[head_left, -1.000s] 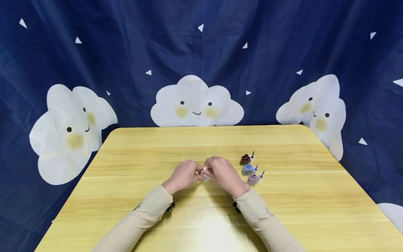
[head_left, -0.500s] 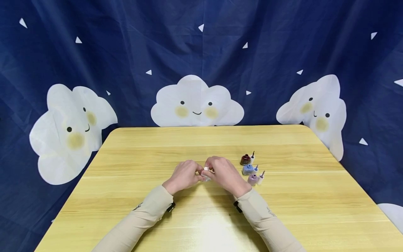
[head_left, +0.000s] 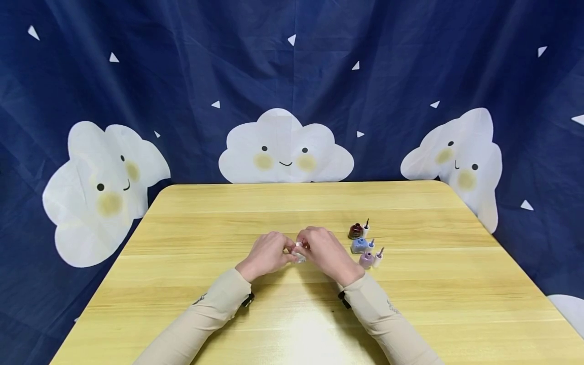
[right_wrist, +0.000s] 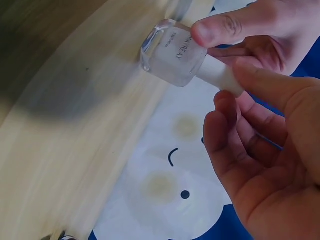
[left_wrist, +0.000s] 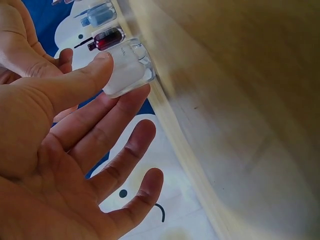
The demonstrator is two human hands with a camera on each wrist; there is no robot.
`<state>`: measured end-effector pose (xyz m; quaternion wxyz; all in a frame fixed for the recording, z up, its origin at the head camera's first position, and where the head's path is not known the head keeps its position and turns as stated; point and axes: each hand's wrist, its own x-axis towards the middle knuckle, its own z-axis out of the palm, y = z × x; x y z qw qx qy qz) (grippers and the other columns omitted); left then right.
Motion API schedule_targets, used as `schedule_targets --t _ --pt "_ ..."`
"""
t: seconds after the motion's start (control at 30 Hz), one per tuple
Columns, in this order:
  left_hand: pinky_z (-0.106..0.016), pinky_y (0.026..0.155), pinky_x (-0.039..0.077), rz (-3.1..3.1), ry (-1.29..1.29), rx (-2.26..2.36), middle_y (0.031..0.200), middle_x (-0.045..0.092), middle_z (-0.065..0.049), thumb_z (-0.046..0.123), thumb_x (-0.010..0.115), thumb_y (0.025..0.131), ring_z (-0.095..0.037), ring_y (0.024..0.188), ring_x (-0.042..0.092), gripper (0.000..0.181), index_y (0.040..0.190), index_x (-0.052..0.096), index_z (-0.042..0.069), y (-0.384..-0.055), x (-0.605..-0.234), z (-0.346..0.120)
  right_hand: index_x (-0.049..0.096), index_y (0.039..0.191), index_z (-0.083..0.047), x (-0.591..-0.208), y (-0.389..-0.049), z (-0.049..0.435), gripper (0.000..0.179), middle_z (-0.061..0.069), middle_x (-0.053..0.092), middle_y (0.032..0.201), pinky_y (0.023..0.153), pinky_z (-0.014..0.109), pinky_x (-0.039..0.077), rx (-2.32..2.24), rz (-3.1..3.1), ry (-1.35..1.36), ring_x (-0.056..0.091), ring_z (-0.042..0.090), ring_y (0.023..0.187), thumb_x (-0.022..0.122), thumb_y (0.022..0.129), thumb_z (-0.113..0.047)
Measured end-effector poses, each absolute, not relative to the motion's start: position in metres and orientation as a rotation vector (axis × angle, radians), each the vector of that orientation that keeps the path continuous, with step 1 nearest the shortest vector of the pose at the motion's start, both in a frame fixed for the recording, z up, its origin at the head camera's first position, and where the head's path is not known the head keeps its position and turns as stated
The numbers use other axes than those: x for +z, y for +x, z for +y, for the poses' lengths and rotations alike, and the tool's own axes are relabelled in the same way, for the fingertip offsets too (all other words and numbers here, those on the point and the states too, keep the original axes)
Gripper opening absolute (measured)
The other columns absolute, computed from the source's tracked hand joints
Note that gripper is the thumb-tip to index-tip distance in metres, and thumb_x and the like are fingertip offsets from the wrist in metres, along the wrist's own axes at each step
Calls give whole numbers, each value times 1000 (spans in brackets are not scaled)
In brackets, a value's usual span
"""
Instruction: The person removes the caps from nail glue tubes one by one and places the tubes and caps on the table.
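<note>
A nail polish bottle [right_wrist: 172, 55] with clear glass and a milky white fill is held over the table between both hands. My left hand [head_left: 268, 254] pinches the glass body between thumb and fingers; its other fingers are spread in the left wrist view. The white cap [right_wrist: 220, 75] sits at the bottle's neck, and my right hand [head_left: 326, 255] pinches it between thumb and forefinger. In the head view the fingers hide most of bottle and cap.
Right of the hands stand open polish bottles in dark red [head_left: 355, 231], blue [head_left: 359, 246] and purple [head_left: 366, 260]. Beside each, a white cap [head_left: 377, 260] stands brush up. The wooden table [head_left: 182, 243] ends at a dark blue cloud-print curtain [head_left: 292, 76].
The white cap and bottle have shifted and tilted slightly between the fingers. Both hands stay in nearly the same place, with the same grips.
</note>
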<state>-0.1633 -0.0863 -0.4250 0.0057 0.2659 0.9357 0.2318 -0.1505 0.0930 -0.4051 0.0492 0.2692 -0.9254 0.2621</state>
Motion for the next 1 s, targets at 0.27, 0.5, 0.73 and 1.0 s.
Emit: schedule_targets --t 0.27,0.5,0.73,1.0 --pt "-25 57 38 2922 831 733 88 78 5 21 84 85 -8 61 45 6 83 79 20 -163 -425 -87 73 97 -6 -407 -152 94 23 1 68 85 63 22 50 796 -2832 758 59 9 70 80 90 -27" --pt "-26 59 39 2914 814 739 87 77 5 20 84 85 -10 63 48 6 83 78 20 -163 -424 -86 73 91 -9 -408 -154 95 14 -2 67 79 60 20 49 846 -2793 809 57 6 67 79 90 -21" --pt "-28 63 40 2909 810 733 87 77 6 24 85 84 -10 67 48 7 86 79 20 -164 -424 -86 74 89 -9 -409 -154 95 10 -2 68 78 60 19 50 897 -2764 841 57 5 65 80 88 -17" --pt "-29 64 39 2903 796 736 88 77 6 25 85 84 -10 68 49 8 88 80 21 -163 -424 -86 75 91 -8 -407 -154 96 8 -2 68 81 63 21 51 870 -2777 867 58 7 69 80 88 -13"
